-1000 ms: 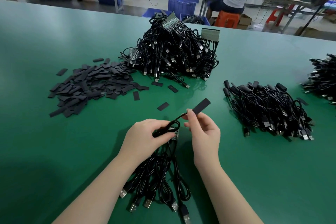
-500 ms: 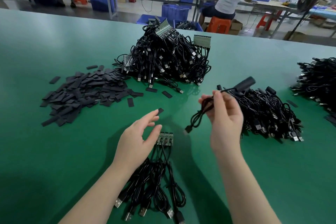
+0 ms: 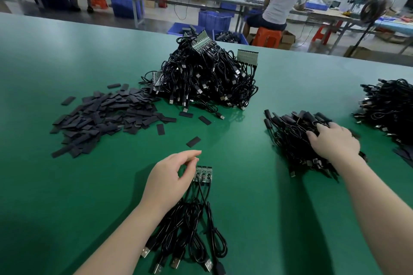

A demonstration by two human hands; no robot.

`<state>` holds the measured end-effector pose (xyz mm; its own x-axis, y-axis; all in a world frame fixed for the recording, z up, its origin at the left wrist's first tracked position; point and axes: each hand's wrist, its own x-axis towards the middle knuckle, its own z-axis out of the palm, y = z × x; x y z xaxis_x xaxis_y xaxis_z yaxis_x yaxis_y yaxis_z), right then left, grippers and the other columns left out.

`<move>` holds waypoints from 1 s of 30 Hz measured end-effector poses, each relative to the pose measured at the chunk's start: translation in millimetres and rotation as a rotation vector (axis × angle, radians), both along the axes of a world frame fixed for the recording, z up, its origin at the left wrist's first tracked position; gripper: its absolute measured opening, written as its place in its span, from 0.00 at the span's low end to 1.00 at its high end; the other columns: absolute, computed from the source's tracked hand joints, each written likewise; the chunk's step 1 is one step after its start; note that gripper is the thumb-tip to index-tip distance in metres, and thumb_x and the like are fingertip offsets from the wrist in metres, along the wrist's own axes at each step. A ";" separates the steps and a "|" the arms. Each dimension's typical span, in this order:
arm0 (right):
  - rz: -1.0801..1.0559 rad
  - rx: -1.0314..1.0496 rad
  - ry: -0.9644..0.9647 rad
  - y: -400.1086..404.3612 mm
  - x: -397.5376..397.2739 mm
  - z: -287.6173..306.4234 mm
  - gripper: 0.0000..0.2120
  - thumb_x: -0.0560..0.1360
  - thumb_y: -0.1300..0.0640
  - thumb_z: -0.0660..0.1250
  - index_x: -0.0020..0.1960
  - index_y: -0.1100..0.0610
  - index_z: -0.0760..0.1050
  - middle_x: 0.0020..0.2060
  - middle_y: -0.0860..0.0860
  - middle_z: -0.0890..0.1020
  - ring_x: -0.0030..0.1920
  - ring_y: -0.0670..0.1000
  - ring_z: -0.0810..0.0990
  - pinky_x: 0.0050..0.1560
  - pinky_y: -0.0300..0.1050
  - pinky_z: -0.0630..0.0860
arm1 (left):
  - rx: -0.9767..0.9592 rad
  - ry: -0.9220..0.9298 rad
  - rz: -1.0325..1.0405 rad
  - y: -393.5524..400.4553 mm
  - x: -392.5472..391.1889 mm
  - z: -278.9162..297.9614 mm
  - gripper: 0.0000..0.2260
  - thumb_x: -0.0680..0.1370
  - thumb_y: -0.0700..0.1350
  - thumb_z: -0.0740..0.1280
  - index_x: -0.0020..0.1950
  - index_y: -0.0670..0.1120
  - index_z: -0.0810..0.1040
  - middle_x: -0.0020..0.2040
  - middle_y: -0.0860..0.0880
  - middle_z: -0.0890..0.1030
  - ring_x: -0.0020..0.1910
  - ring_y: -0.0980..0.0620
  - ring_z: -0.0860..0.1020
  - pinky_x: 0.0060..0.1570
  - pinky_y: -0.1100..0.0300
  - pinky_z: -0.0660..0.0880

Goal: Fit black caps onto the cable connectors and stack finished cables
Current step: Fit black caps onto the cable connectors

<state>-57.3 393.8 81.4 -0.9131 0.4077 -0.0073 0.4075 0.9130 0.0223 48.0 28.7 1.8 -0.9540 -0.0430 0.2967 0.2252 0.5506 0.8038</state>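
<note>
The right hand (image 3: 334,140) lies palm down on the pile of capped cables (image 3: 297,140), fingers spread and pushed in among the wires. Its fingertips are hidden in the black tangle, so I cannot tell if they hold one cable. This pile sits well to the right of the small green circuit boards (image 3: 203,173).

The left hand (image 3: 169,177) is just left of those boards. Its thumb and first finger come close together above them, loosely curled. The fingers hide the left edge of the boards, so I cannot tell if they pinch anything. Black USB cables (image 3: 190,227) run from the boards toward the person, and the left arm covers part of them. Their silver plugs (image 3: 145,253) lie near the bottom edge of the view.

Far behind the boards is the big heap of uncapped cables (image 3: 201,80). Behind and to the left of the boards is the spread of flat black caps (image 3: 105,118), with one loose cap (image 3: 193,141) just behind the left hand. Another cable pile (image 3: 391,107) is cut off by the right edge of the view.

Bare green table (image 3: 241,152) lies between the boards and the capped pile, and more to the left of the boards.
</note>
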 end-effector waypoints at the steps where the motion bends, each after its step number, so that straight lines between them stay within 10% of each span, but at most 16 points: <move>1: 0.019 -0.008 0.021 2.0 0.9 -6.0 0.24 0.82 0.41 0.53 0.71 0.54 0.69 0.72 0.57 0.68 0.72 0.62 0.64 0.67 0.59 0.67 | 0.001 -0.001 -0.001 0.0 0.0 0.3 0.11 0.79 0.51 0.65 0.59 0.62 0.80 0.49 0.66 0.82 0.30 0.54 0.76 0.28 0.70 0.69; 7: 0.007 0.106 0.095 -10.8 2.1 -4.7 0.22 0.82 0.42 0.51 0.69 0.51 0.71 0.74 0.54 0.68 0.75 0.64 0.58 0.74 0.63 0.52 | 0.014 -0.016 0.001 0.8 -0.5 2.8 0.11 0.79 0.50 0.65 0.59 0.62 0.80 0.49 0.65 0.82 0.27 0.54 0.74 0.26 0.70 0.66; 10: 0.202 0.126 0.391 -50.3 16.2 2.3 0.18 0.80 0.47 0.60 0.63 0.54 0.78 0.63 0.58 0.79 0.66 0.62 0.72 0.68 0.59 0.65 | 0.014 -0.014 0.025 0.8 -0.3 2.4 0.11 0.79 0.48 0.66 0.59 0.60 0.80 0.49 0.65 0.82 0.26 0.54 0.73 0.26 0.69 0.66; 14: 0.518 -0.215 0.218 -133.1 48.3 -6.0 0.20 0.78 0.44 0.64 0.65 0.52 0.77 0.59 0.54 0.81 0.59 0.58 0.78 0.59 0.53 0.75 | -0.055 0.003 0.075 -0.5 0.2 4.4 0.11 0.79 0.48 0.66 0.59 0.60 0.80 0.49 0.66 0.81 0.28 0.57 0.74 0.29 0.67 0.71; 18: 0.610 -0.404 -0.167 -187.7 72.0 -30.8 0.26 0.74 0.33 0.65 0.63 0.50 0.76 0.58 0.52 0.75 0.62 0.54 0.73 0.62 0.51 0.74 | -0.189 -0.022 0.085 -3.2 -1.5 4.0 0.13 0.79 0.46 0.66 0.62 0.55 0.80 0.57 0.60 0.80 0.55 0.61 0.76 0.54 0.62 0.75; 24: 0.497 -0.457 -0.112 -208.0 75.1 -47.9 0.22 0.74 0.36 0.68 0.58 0.51 0.73 0.57 0.50 0.74 0.61 0.55 0.70 0.56 0.48 0.69 | -0.159 -0.088 0.065 -5.0 -5.3 0.8 0.14 0.78 0.49 0.66 0.64 0.58 0.78 0.56 0.61 0.79 0.53 0.63 0.75 0.50 0.64 0.73; 30: 0.485 -1.128 0.182 -203.7 77.6 -49.1 0.10 0.70 0.51 0.77 0.41 0.50 0.75 0.32 0.43 0.77 0.32 0.43 0.72 0.35 0.33 0.70 | 0.289 -0.192 -0.017 -7.2 -6.0 6.0 0.20 0.75 0.49 0.72 0.65 0.64 0.73 0.52 0.62 0.82 0.49 0.58 0.81 0.50 0.64 0.77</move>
